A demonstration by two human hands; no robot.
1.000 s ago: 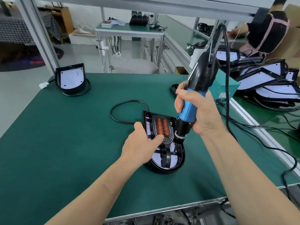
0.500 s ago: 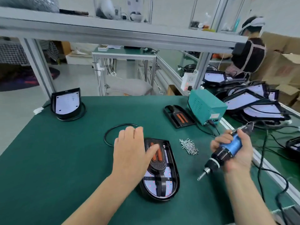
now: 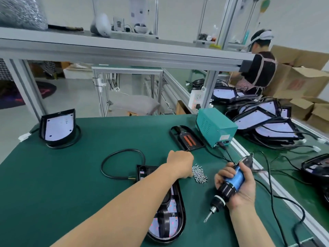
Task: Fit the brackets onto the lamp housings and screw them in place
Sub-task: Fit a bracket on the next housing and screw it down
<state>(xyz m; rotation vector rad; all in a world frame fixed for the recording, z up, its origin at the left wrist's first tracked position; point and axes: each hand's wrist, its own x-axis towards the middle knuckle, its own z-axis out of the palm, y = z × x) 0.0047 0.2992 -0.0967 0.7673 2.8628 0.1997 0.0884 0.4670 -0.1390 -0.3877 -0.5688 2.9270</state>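
Holding the driver [image 3: 235, 177], the right hand [image 3: 246, 190] is at three o'clock from the lamp [image 3: 173, 227]. The left hand [image 3: 179, 163] is by the screws [image 3: 199, 175], fingers hidden. Screwing looks unfinished.

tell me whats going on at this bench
A person is assembling lamps at a green bench. Their right hand grips an electric screwdriver, its bit clear of the work. Their left hand is at the pile of screws, fingers hidden, so whether it holds a screw can't be told. The lamp housing lies flat under the left forearm, with a black bracket across it.
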